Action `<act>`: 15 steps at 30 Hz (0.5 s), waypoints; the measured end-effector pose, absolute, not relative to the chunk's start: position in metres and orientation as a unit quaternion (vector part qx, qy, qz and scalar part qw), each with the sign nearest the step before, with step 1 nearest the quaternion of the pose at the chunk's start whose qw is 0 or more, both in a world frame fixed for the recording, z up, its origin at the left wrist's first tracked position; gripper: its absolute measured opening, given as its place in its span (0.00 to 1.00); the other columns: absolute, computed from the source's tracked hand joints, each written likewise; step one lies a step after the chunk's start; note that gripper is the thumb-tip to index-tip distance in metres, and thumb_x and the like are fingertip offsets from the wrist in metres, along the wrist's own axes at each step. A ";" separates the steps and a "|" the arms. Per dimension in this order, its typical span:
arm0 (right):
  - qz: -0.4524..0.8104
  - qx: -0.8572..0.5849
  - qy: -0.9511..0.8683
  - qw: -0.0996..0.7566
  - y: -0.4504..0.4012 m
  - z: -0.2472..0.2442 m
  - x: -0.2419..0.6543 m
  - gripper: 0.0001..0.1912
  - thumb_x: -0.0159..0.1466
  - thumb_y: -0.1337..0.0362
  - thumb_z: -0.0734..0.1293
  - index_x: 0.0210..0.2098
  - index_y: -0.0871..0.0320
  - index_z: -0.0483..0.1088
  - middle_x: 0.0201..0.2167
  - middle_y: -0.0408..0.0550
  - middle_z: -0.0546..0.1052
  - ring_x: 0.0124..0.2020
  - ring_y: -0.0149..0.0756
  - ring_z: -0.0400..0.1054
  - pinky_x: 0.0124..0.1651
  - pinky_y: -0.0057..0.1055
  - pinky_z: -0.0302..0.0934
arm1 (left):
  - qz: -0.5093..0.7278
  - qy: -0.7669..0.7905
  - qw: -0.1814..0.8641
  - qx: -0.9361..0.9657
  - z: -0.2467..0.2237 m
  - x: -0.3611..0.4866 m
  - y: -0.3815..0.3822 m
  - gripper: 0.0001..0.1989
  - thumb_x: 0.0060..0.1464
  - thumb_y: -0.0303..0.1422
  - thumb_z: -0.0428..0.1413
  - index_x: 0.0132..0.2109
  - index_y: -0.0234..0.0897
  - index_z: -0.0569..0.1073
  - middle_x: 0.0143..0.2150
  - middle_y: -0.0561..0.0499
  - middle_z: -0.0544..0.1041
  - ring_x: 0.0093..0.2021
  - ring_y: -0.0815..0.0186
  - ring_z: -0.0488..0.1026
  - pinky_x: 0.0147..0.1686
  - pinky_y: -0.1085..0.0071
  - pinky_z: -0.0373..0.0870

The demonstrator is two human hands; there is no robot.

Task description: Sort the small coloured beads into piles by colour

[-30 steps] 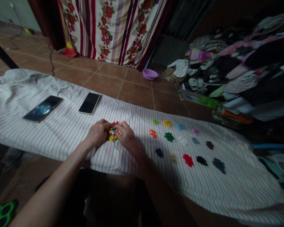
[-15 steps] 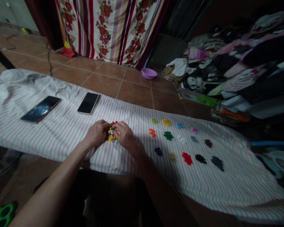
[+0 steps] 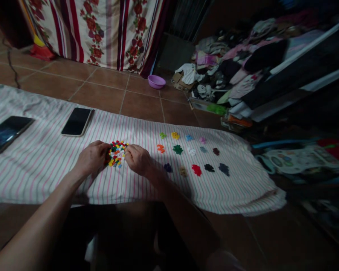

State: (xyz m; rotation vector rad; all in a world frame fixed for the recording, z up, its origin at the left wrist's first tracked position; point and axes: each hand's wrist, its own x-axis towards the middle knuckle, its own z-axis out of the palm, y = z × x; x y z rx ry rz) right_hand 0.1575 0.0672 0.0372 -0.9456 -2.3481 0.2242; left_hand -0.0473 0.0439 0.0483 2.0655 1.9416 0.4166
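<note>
My left hand [image 3: 93, 156]: fingers curled in at the left side of a mixed pile [image 3: 117, 154] of small, chunky, bright pieces, about midway between near and far edges of the surface [image 3: 127, 192]. My right hand [image 3: 137, 159]: fingers bunched at the pile's right side. Cannot tell whether either grips a piece. Underneath, wrinkled striped cloth [image 3: 243, 184]. Rightward, ragged single-colour clusters [image 3: 177, 149] in rows. Leftward, smooth dark phone [image 3: 77, 122] near the far edge; glossy flat device [image 3: 8, 135] farther left.

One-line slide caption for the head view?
Left hand and right hand flank a mixed-colour pile of small pieces on a striped cloth; single-colour clusters lie to the right.
</note>
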 end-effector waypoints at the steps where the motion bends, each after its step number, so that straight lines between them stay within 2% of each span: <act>1: 0.074 -0.366 -0.882 0.289 0.066 0.039 0.165 0.10 0.63 0.71 0.53 0.28 0.55 0.60 0.26 0.47 0.69 0.31 0.36 0.63 0.38 0.32 0.59 | 0.142 0.673 0.136 0.713 0.048 -0.047 0.044 0.20 0.58 0.33 0.42 0.49 0.39 0.76 0.49 0.45 0.75 0.45 0.61 0.74 0.45 0.65 0.69; 5: 0.045 -0.415 -0.864 0.281 0.067 0.045 0.200 0.12 0.65 0.69 0.53 0.27 0.55 0.62 0.26 0.46 0.69 0.30 0.35 0.63 0.38 0.30 0.58 | 0.135 0.676 0.136 0.712 0.048 -0.048 0.045 0.20 0.59 0.34 0.43 0.49 0.40 0.76 0.49 0.44 0.75 0.45 0.59 0.74 0.44 0.64 0.69; 9: 0.046 -0.469 -0.824 0.316 0.076 0.055 0.247 0.14 0.66 0.67 0.52 0.27 0.56 0.63 0.25 0.46 0.70 0.30 0.34 0.64 0.39 0.29 0.58 | 0.135 0.678 0.130 0.711 0.046 -0.048 0.045 0.21 0.59 0.35 0.42 0.49 0.37 0.75 0.48 0.43 0.75 0.45 0.57 0.74 0.44 0.62 0.69; 15: 0.085 -0.588 -0.726 0.347 0.086 0.056 0.318 0.12 0.64 0.60 0.58 0.33 0.57 0.71 0.28 0.46 0.74 0.30 0.35 0.67 0.37 0.30 0.60 | 0.129 0.689 0.126 0.702 0.043 -0.048 0.044 0.20 0.59 0.36 0.42 0.48 0.41 0.75 0.49 0.45 0.75 0.44 0.59 0.74 0.44 0.64 0.69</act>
